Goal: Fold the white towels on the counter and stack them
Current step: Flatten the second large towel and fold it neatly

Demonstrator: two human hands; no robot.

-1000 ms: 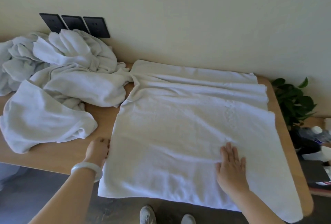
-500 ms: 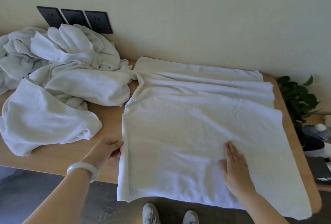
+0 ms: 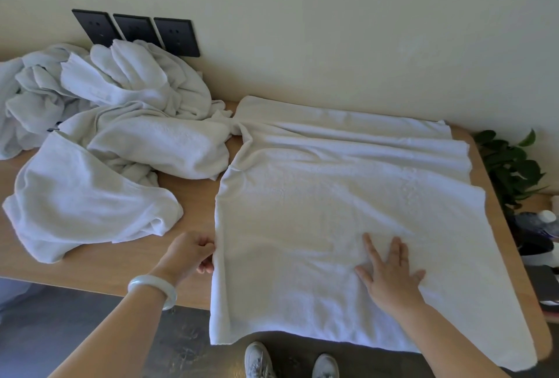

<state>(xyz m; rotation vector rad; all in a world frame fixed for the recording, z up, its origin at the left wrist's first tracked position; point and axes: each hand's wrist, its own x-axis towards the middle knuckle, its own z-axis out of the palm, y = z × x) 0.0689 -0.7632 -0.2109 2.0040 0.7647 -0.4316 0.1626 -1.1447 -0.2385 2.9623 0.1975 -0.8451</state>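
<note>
Left hand [image 3: 190, 255] pinches the left edge of a flat, nubby terry towel [image 3: 332, 211]. Right hand [image 3: 390, 275], fingers spread, presses it onto the smooth wooden counter [image 3: 99, 268].

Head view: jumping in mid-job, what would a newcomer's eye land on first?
The large white towel is spread flat over the right half of the counter, its near edge hanging off the front. The right hand lies flat on it while the left hand pinches its left edge. At left, a heap of crumpled white towels sits below three black wall sockets.
</note>
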